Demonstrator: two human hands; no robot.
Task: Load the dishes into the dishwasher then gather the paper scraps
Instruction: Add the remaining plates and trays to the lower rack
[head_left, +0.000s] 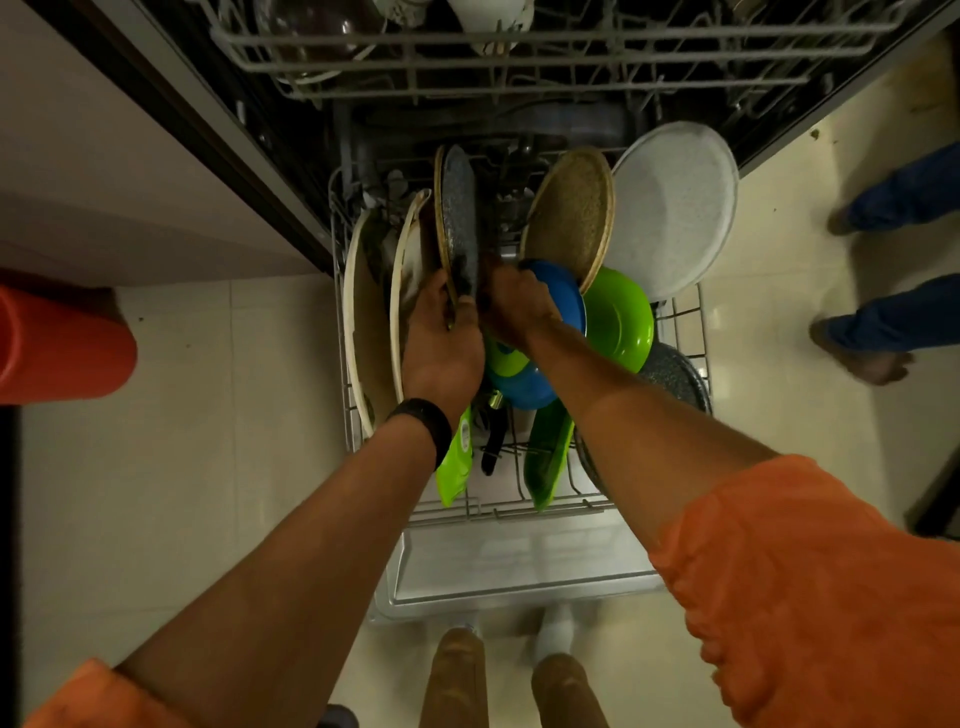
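Dish-loading step: at the middle of the lower rack (519, 506), the left hand (441, 332) fingers pinch an upright speckled plate (460, 223), the right hand (511, 306) fingers curl at its rim, grip unclear; next it probably needs seating between tines.

Between the fingers (441, 297) is a dark grey plate (460, 218) speckled white with a tan rim, with cream plates (364, 322) left of the fingers, and right of them a blue bowl (563, 299), a lime-green bowl (621, 318), a mottled tan plate (571, 208) and a white speckled plate (675, 208).
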